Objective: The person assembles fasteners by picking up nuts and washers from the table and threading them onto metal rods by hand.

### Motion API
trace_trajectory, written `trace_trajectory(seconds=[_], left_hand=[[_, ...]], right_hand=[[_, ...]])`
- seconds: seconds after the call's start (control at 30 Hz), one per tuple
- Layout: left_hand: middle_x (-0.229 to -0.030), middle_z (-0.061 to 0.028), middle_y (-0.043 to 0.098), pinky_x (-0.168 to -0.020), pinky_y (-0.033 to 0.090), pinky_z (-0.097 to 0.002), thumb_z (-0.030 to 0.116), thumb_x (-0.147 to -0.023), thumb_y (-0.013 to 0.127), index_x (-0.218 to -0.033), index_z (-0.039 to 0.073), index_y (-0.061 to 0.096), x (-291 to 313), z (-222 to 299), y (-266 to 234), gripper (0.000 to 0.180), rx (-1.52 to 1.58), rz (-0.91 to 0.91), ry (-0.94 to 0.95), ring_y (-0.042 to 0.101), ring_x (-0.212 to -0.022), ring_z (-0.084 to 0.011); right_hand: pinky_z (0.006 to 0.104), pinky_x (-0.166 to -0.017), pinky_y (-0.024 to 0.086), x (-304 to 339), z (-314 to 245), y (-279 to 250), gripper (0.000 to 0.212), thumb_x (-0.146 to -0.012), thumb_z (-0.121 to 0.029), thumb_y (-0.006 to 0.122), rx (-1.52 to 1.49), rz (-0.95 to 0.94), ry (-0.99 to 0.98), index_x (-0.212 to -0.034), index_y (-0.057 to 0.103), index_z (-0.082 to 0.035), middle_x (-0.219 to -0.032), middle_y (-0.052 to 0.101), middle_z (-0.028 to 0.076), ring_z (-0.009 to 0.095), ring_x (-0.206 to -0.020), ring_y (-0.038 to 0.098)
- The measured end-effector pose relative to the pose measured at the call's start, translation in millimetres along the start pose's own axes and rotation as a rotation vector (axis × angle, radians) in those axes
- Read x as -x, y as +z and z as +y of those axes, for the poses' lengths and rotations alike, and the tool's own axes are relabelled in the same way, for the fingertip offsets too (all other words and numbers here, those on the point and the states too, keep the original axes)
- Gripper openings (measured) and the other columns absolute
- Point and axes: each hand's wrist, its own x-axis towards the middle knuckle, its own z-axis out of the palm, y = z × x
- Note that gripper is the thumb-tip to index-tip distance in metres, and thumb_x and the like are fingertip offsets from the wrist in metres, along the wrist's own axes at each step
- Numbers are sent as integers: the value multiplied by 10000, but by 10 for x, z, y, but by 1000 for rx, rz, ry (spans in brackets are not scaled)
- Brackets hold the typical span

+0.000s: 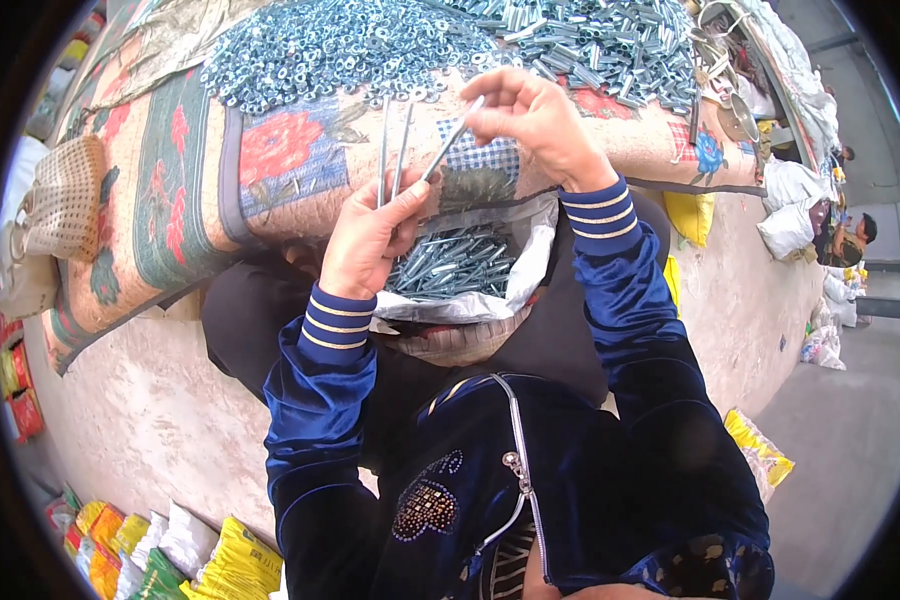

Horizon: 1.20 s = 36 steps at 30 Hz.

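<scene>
Loads of stuff is crammed around this spot. At far left a beige holed basket (68,195) is parked at the edge of the flowery cloth-covered tabletop (300,165), with colourful bags (235,560) piled on the floor (200,420) lower down. A big heap of nuts (320,60) is spread across the cloth; below, an open white sack (537,255) of metal rods (460,265) is partly blocked by the left hand (365,238). Further right, metal sleeves (620,50) are heaped, and white sacks (795,220) are dumped past the tabletop's end. Hands-wise: two thin rods (402,150) are pinched near-upright in the left grip, a third rod (444,150) slanted right. The right hand (548,122) is turned leftward, thumb and fingertips pinched at that third rod's upper end.
</scene>
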Motion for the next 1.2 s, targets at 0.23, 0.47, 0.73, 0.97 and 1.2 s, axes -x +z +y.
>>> trace_trajectory(seconds=[0.23, 0.47, 0.73, 0.97, 1.2], left_hand=[[-793, -22, 618, -367, 278, -144, 284, -938, 542, -1114, 57, 554, 4, -19, -37, 287, 214, 123, 74, 545, -569, -55], [-673, 20, 529, -385, 220, -161, 222, -901, 606, -1016, 40, 590, -2, 103, -145, 215, 194, 191, 143, 387, -472, -26], [-669, 26, 528, -391, 241, -154, 198, -885, 627, -965, 54, 609, 21, 138, -202, 166, 214, 225, 142, 406, -478, -20], [-654, 26, 531, -387, 230, -149, 177, -859, 664, -947, 64, 621, -21, 103, -156, 149, 122, 213, 88, 399, -464, -17], [-674, 35, 509, -384, 211, -147, 165, -870, 647, -967, 50, 631, -43, 39, -96, 152, 55, 216, 41, 367, -466, -14]], right_hand=[[208, -638, 463, 53, 114, 645, 159, -793, -64, 677, 224, -271, 133, -930, 628, 2, -811, 649, 34, 77, -751, 607], [311, -689, 504, -535, 424, 32, 278, -777, -205, 665, 1052, 364, -293, -972, 658, -7, -863, 651, 136, 217, -761, 635], [350, -628, 502, -618, 495, -53, 147, -741, -180, 660, 1112, 267, -211, -808, 675, -49, -717, 655, 138, 278, -668, 644], [252, -643, 528, -531, 183, -321, 181, -815, -142, 670, 331, 59, 85, -918, 628, 0, -779, 662, 84, 143, -691, 646], [248, -707, 546, -326, 117, 45, 215, -829, -102, 682, -30, 43, -3, -1001, 634, 17, -879, 662, 83, 146, -777, 656]])
